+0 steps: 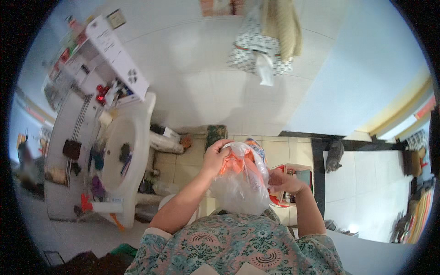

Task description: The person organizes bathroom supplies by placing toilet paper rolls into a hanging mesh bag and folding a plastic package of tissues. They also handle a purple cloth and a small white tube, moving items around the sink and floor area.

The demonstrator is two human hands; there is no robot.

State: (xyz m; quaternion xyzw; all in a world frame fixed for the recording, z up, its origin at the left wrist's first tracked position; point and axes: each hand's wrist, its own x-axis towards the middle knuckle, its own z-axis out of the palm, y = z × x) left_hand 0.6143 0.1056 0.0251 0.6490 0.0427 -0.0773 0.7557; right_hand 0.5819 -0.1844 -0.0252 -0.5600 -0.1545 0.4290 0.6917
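A clear plastic bag (238, 195) with something orange (240, 166) inside hangs in front of my chest. My left hand (214, 159) is closed on the bag's upper left edge, with the thumb toward the orange contents. At the bag's right side, my right hand (286, 182) has its fingers curled against the plastic and seems to grip it. A blue and orange printed package (256, 149) shows just behind the bag's top. Exactly what the orange item is, I cannot make out.
To the left stands a white washbasin (143, 183) with a white-and-red tube (103, 207) on it, beside a white cabinet (112, 50). A red box of items (305, 174) sits beyond my right hand. A grey cat (335, 155) is by the dark floor border. Patterned cloth bags (247, 50) hang ahead.
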